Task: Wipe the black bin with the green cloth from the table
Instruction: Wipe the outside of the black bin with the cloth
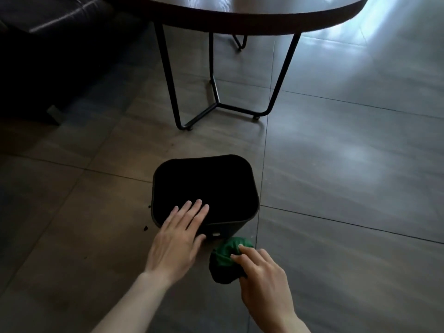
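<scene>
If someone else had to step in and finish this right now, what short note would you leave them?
Left hand: open, fingers straight, lying over the near rim of the black bin, seemingly steadying it.
Right hand: grips the bunched green cloth, held low against the bin's near outer wall.
Bin: stands on the tiled floor in front of the round table, opening up.
Done: the cloth is off the table and at the bin.
Left: how much has been wiped cannot be told; go over the outer walls, rim and inside. A few dark crumbs lie on the floor beside the bin.
</scene>
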